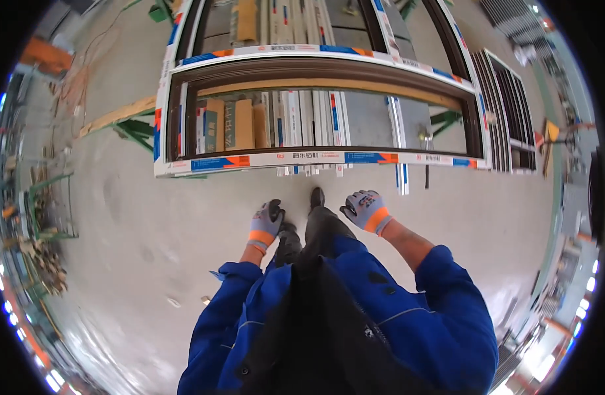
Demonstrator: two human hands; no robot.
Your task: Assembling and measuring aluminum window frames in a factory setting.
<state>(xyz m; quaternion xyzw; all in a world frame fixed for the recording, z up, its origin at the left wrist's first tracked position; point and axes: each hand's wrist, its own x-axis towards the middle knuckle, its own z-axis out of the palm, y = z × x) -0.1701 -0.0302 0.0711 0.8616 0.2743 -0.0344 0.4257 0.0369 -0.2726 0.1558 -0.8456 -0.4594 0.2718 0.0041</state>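
A large window frame (296, 158) with dark inner profiles, its faces wrapped in white, blue and orange film, lies across the view in front of me. My left hand (266, 220), in a grey glove with an orange cuff and dark palm, hangs short of the frame's near edge. Its fingers are curled in, with nothing seen in them. To the right, my right hand (367, 209), gloved the same way, also hangs apart from the frame. Its fingers bend inward and hold nothing that shows.
Green trestles with a wooden beam (121, 117) stand under the frame. Below its openings lie wrapped profiles (309, 122) and cardboard pieces (240, 125). More dark frames (513, 118) lean at the right. A green metal stand (52, 207) and scrap pieces (45, 266) are at the left.
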